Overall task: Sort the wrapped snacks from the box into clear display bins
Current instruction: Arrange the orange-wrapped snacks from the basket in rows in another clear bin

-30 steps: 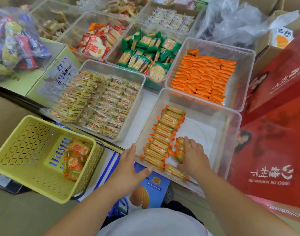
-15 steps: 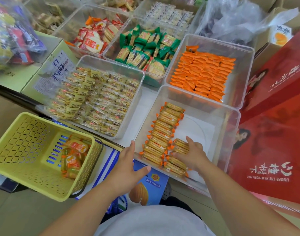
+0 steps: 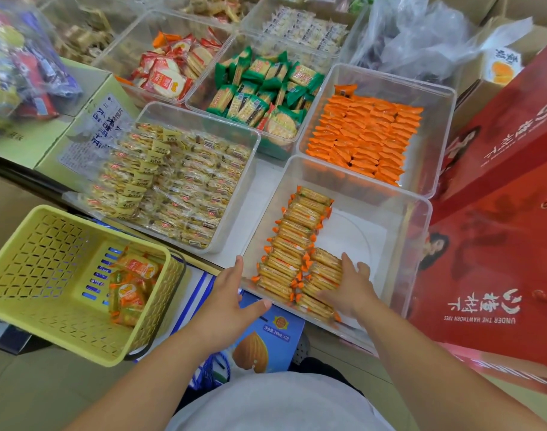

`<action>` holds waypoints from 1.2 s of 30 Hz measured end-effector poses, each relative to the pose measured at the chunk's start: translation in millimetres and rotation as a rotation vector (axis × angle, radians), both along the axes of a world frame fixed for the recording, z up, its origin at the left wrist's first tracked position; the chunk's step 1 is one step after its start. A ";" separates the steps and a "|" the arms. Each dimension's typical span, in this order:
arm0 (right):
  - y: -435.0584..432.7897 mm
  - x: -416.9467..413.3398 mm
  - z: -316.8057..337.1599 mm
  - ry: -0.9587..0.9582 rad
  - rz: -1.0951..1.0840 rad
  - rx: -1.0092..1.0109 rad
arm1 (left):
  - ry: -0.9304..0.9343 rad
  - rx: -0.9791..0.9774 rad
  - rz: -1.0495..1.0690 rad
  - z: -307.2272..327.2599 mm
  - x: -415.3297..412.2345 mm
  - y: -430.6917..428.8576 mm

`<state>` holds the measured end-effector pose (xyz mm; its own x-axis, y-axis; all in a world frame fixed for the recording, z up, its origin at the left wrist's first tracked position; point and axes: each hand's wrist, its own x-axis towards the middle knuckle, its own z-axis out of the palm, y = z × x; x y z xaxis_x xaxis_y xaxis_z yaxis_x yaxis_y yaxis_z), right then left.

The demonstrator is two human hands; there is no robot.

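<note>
While the right hand is pressing flat fingers on the cracker packets in the nearest clear bin, the left hand, fingers straight, is touching its corner. Light, slick and brittle, they are likely wanting a long-edge pinch. Neighbouring bins, a yellow basket and red boxes are crowding the tabletop.

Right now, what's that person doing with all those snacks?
A person is lining up wrapped cracker packs in the nearest clear bin. The right hand rests flat on a short second row beside the long first one. The left hand is open at the bin's near corner. A few orange packs lie in the yellow basket.
</note>
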<state>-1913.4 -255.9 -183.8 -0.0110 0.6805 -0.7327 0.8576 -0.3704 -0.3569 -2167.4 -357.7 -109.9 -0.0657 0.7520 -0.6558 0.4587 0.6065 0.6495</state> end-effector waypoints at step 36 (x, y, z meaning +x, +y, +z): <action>4.9 -12.5 15.6 0.290 -0.271 -0.151 | -0.015 0.005 0.077 8.8 7.3 2.9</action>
